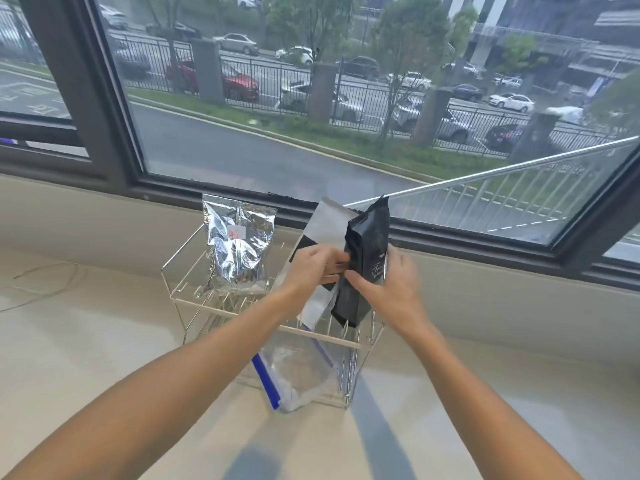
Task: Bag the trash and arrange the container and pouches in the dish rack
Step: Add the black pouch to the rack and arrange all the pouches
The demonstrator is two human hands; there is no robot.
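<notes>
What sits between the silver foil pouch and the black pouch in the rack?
The white-and-black pouch, standing upright in the head view, with the left hand on it.

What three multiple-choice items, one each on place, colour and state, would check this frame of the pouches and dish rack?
1. Where does the crinkled silver pouch stand?
A. Left part of the dish rack
B. On the window ledge
C. Under the rack

2. What colour is the pouch gripped by the right hand?
A. Red
B. Black
C. Green

3. What is the state of the left hand?
A. Resting flat on the counter
B. Hanging free
C. Gripping the silver-and-black pouch

Answers: 1 A, it stands upright among the rack's left wires. 2 B, the black pouch is dark all over. 3 C, its fingers close on that pouch beside the black one.
</notes>
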